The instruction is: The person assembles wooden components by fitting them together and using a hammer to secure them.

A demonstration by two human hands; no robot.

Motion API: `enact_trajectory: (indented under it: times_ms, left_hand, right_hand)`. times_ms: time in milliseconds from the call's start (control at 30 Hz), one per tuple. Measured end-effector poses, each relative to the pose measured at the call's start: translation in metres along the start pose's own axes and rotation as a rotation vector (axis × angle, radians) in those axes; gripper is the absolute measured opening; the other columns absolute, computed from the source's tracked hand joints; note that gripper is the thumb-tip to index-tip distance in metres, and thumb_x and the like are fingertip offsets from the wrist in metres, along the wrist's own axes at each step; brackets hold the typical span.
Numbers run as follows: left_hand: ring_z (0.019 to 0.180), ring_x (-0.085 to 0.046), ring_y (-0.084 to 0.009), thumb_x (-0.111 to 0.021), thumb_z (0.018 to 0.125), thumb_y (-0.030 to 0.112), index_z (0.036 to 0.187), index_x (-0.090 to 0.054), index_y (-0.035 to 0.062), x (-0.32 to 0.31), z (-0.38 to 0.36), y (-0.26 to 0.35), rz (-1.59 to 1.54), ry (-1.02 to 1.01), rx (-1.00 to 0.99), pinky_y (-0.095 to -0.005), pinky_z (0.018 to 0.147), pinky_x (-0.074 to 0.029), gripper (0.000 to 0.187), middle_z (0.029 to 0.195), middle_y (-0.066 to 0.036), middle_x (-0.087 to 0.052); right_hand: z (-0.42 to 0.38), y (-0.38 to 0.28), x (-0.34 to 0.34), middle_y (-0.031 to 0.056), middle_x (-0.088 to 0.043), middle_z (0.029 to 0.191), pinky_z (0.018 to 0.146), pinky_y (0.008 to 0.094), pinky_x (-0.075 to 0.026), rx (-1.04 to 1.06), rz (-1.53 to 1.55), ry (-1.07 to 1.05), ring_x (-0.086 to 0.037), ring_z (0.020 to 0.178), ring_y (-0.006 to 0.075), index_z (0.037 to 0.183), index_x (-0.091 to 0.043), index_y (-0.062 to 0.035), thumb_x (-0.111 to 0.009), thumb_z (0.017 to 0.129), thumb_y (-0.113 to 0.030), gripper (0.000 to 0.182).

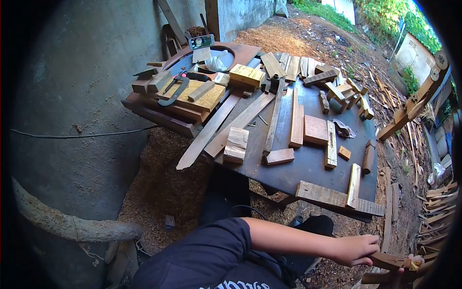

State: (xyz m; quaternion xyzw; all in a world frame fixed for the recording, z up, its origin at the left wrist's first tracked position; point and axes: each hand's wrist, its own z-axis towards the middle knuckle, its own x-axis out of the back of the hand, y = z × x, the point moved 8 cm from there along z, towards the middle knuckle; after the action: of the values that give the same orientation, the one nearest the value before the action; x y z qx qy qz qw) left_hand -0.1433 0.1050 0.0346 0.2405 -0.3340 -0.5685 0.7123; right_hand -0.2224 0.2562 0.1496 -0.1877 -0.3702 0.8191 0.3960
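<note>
My left arm reaches across to the lower right. My left hand [357, 249] has its fingers curled around the near end of a curved brown wooden piece [387, 260]. Farther along that piece, my right hand [415, 261] shows only in part, at the dark edge of the view. Its fingers are closed around a small yellowish thing, too small and shaded to name, against the wood. Below both hands lies another length of dark wood [380, 278].
A dark worktable [269, 173] carries several wood blocks and strips. On a stack at its left lie a clamp [175, 91] and a pale board [202, 98]; a phone [201, 42] stands behind. A thick branch [77, 224] leans by the wall. Piled wood [440, 212] lines the right.
</note>
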Motion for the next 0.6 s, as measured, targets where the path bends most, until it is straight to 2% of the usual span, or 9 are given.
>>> enact_trajectory:
  times_ms: [100, 300, 600]
  left_hand:
    - [0.104, -0.053, -0.0368, -0.07, 0.095, 0.028, 0.108, -0.057, 0.0017, -0.001, -0.004, -0.008, -0.074, 0.013, 0.018, -0.0473, 0.089, -0.045, 0.032, 0.106, -0.017, -0.05]
    - [0.096, -0.057, -0.0375, -0.077, 0.09, 0.03, 0.102, -0.063, 0.0038, -0.003, -0.005, -0.018, -0.072, -0.053, 0.095, -0.0473, 0.083, -0.047, 0.032, 0.102, -0.016, -0.054]
    - [0.089, -0.063, -0.0408, -0.076, 0.091, 0.035, 0.1, -0.063, 0.0028, 0.013, -0.001, -0.004, -0.01, -0.093, 0.094, -0.0497, 0.077, -0.05, 0.036, 0.099, -0.018, -0.058]
  right_hand:
    - [-0.001, 0.001, -0.002, 0.0041, -0.053, 0.101, 0.075, 0.0299, -0.052, 0.002, -0.022, 0.057, -0.057, 0.084, 0.0171, 0.122, -0.049, -0.0054, -0.085, 0.08, -0.006, 0.055]
    - [0.0, 0.005, 0.009, 0.0045, -0.055, 0.099, 0.073, 0.0288, -0.053, -0.021, -0.106, 0.022, -0.058, 0.082, 0.0169, 0.122, -0.05, -0.0042, -0.082, 0.083, -0.007, 0.05]
    - [-0.002, 0.011, 0.01, 0.0052, -0.058, 0.096, 0.071, 0.0273, -0.053, -0.036, -0.218, -0.026, -0.059, 0.079, 0.0167, 0.123, -0.053, -0.0025, -0.078, 0.088, -0.01, 0.044]
